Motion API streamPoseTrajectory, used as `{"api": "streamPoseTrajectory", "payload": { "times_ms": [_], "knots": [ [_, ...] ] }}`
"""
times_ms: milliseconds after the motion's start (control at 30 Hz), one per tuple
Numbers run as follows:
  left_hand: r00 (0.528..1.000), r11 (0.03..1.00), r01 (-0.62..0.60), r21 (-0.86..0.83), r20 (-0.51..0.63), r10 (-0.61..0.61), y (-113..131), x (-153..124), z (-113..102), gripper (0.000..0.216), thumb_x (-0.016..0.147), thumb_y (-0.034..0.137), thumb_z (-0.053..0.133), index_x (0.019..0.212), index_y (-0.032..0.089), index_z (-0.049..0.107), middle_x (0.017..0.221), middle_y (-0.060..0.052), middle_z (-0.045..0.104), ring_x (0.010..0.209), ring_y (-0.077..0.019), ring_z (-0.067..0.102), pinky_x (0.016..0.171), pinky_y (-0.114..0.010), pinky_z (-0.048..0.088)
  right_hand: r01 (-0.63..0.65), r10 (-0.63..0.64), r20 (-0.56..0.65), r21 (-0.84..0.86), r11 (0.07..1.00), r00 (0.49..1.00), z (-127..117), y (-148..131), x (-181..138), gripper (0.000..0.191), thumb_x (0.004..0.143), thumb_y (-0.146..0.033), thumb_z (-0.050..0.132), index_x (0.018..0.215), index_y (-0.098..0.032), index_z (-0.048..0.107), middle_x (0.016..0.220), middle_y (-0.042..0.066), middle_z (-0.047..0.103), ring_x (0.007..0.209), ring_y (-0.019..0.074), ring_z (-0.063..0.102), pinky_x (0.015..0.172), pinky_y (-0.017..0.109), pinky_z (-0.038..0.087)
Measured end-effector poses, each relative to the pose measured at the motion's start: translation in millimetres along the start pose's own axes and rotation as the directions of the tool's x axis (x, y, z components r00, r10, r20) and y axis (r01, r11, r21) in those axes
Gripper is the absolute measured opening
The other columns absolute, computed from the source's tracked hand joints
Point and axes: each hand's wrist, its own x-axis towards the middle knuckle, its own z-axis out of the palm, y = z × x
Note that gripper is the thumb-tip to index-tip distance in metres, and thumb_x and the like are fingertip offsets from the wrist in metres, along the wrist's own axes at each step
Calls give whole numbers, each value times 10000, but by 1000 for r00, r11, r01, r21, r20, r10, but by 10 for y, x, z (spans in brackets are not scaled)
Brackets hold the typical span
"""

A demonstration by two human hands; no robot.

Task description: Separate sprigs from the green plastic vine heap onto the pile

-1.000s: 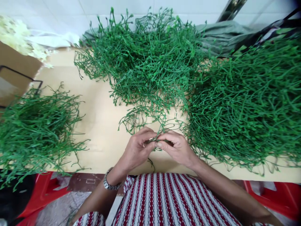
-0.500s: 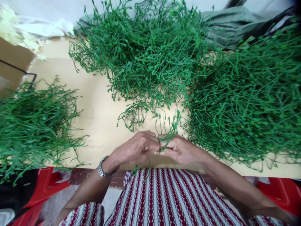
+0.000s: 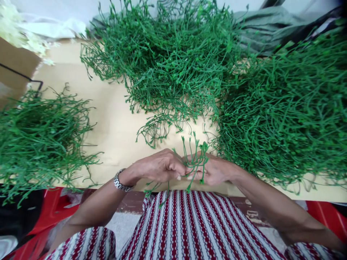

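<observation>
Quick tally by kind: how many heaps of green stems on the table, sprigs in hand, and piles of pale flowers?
Green stem heaps: 3 (left heap, middle heap, right heap)
Held green sprig, pinched between left hand and right hand: 1
Pile of pale flowers: 1
Total: 5

The green sprig (image 3: pixel 193 159) pinched between both hands, which lay flat and half hidden a second ago, now stands with its tips up, and its lower ends hang below the bench edge. The left hand (image 3: pixel 159 168) and right hand (image 3: pixel 214 170) have drawn back toward the lap.
</observation>
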Motion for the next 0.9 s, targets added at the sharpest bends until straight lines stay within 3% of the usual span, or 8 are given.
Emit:
{"api": "streamPoseTrajectory", "payload": {
  "times_ms": [133,267,367,433,567,700,800,900],
  "knots": [
    [996,995,-17,-97,84,25,24,-41,-92,276,698,65,461,458,183,527,488,-6,461,511,-120,418,565,-261,363,-13,-7,221,89,996,975,-53,-50,-16,157,749,-263,580,605,-213,543,550,-27,500,541,113,476,486,232,405],
    [979,965,65,-253,-170,-111,11,-75,-90,180,743,167,539,599,160,646,545,-28,531,520,-119,452,523,-253,357,-5,-5,202,47,999,979,-114,-123,-18,220,859,-324,456,690,-218,551,624,5,515,593,131,489,553,269,428],
    [845,916,19,-400,-483,-229,-55,-39,-9,136,712,242,632,637,134,667,567,-4,502,513,-90,422,487,-221,331,80,-82,106,28,996,991,-93,-157,4,328,899,-412,366,730,-188,535,748,40,539,704,144,501,670,305,437],
    [735,906,-47,-422,-628,-255,-118,0,58,129,672,253,683,626,132,677,586,-2,495,555,-92,433,511,-217,346,42,-34,-70,119,992,997,-47,-147,23,358,913,-433,328,747,-173,507,736,33,530,661,123,499,625,271,433],
    [609,875,-107,-472,-727,-317,-212,87,194,91,644,238,716,654,150,697,586,2,514,571,-93,451,536,-217,368,-81,181,-357,277,957,916,54,-94,78,296,903,-421,374,790,-174,492,557,-56,368,444,68,320,416,191,276],
    [514,831,-182,-526,-771,-376,-195,177,293,97,624,228,731,689,162,703,673,-15,617,634,-113,531,587,-225,420,-168,237,-366,209,963,900,134,-84,140,227,805,-394,547,886,-184,516,558,-69,375,466,69,315,424,184,255],
    [527,765,-227,-603,-737,-425,-169,210,310,153,595,244,748,717,162,704,706,-26,659,610,-112,545,548,-218,419,-174,233,-367,188,967,900,167,-84,158,171,775,-327,574,835,-173,528,564,-65,395,476,64,326,431,180,259],
    [588,716,-209,-666,-671,-452,-198,187,287,174,613,267,738,736,151,698,626,-11,630,450,-45,394,411,-176,271,-104,171,-377,193,976,910,155,-84,138,139,809,-290,509,769,-158,532,596,-40,443,505,68,368,453,184,297]
  ]
}}
